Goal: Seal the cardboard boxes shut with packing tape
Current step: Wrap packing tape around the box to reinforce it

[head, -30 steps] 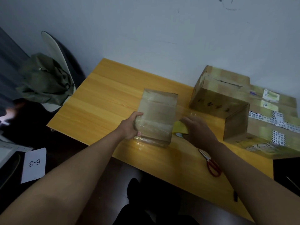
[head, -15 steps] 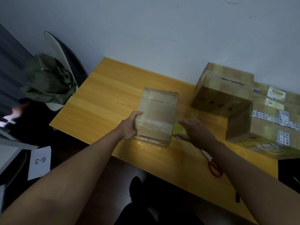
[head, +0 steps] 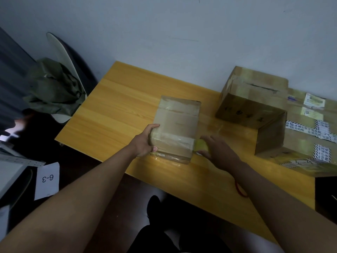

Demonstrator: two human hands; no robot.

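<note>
A small cardboard box (head: 177, 123) wrapped in clear tape stands on the wooden table (head: 116, 110). My left hand (head: 145, 141) grips its near left corner, thumb on the front face. My right hand (head: 218, 150) holds a yellowish tape roll (head: 201, 146) against the box's right side, fingers curled over it. A strip of clear tape runs across the box's near end toward the roll.
A larger brown box (head: 253, 105) and a labelled box (head: 310, 132) sit at the right against the wall. Red-handled scissors (head: 240, 189) peek out under my right forearm. A chair with a green cloth (head: 52, 88) stands left of the table.
My right hand with the tape roll has moved closer to the box's right side. The left hand keeps its hold on the box.
</note>
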